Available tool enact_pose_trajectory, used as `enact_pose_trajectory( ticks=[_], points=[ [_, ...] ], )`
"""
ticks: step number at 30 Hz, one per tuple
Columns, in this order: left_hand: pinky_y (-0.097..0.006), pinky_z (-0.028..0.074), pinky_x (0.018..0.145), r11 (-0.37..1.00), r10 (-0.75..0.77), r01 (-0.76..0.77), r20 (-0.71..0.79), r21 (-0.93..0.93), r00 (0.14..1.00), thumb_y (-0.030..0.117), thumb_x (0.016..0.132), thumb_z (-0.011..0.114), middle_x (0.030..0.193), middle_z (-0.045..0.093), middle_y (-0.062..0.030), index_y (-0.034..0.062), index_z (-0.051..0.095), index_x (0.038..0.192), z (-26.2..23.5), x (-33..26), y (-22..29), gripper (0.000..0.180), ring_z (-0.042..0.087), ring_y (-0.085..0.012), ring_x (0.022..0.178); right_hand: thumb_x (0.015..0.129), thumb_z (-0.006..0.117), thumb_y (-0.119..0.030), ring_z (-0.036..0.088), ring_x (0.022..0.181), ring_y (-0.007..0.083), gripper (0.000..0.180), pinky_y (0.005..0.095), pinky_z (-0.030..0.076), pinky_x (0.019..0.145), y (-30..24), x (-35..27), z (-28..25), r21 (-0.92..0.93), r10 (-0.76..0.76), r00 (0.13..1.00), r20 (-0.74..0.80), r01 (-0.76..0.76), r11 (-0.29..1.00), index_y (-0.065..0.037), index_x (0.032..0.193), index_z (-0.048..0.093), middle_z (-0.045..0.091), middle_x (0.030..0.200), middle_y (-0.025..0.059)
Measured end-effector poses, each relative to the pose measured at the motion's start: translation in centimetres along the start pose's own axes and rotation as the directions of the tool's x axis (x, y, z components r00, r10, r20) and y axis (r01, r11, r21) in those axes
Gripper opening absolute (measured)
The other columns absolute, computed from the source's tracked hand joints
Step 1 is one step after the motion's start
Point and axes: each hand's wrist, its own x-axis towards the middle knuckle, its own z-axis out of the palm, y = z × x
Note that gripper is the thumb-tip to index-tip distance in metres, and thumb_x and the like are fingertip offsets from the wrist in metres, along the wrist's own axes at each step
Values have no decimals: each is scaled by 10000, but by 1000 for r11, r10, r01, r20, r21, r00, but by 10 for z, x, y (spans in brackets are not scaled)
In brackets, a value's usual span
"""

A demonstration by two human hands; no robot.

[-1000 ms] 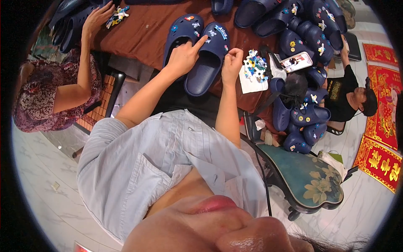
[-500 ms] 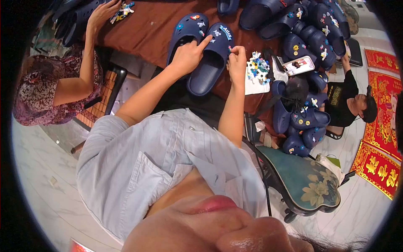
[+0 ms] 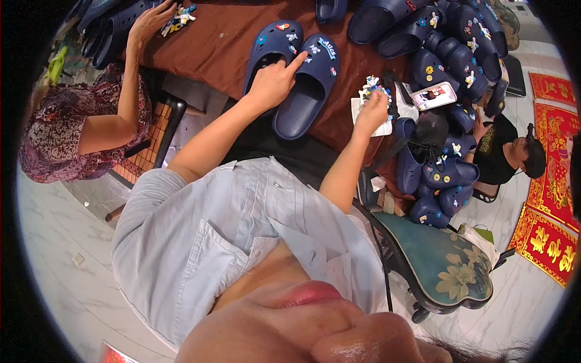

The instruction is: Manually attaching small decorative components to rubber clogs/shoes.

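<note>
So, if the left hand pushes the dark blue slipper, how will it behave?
The dark blue slipper looks like moulded foam, so probably light and slightly bendy. Lying flat on the brown table, it should slide, not roll. The left hand touches its inner edge.

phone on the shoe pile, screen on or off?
On. The phone lies face up on the navy clogs, and its screen shows a bright picture rather than black glass.

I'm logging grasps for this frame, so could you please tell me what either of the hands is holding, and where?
The left hand presses on the front strap of a navy clog, not lifting it. The right hand reaches into small charms on white paper; whether it grips one cannot be told.
</note>
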Motion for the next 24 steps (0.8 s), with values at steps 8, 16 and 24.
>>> enact_pose_trajectory(
  ticks=[8,16,24],
  points=[
    [-490,550,622,999,-24,24,-10,-33,1000,135,871,636,841,600,-185,263,344,1518,6,-1,-5,721,640,-384,680,959,593,-189,673,812,412,199,481,500,711,8,9,-17,-358,-23,999,-49,4,934,-1,957,659,704,895,224],
    [-483,544,621,999,-32,31,-19,-38,999,128,867,647,840,604,-192,249,360,1512,9,-2,-6,717,643,-387,696,858,746,-421,649,743,367,445,455,496,713,-66,2,51,33,-123,922,366,119,992,-44,978,543,649,800,193],
    [-476,542,625,998,-37,37,-9,-42,999,129,870,636,844,603,-201,260,355,1517,9,-3,-6,717,642,-387,697,948,514,-161,610,942,531,166,549,471,792,-72,3,56,52,-91,906,413,77,996,-69,1083,491,652,923,315]
  ],
)
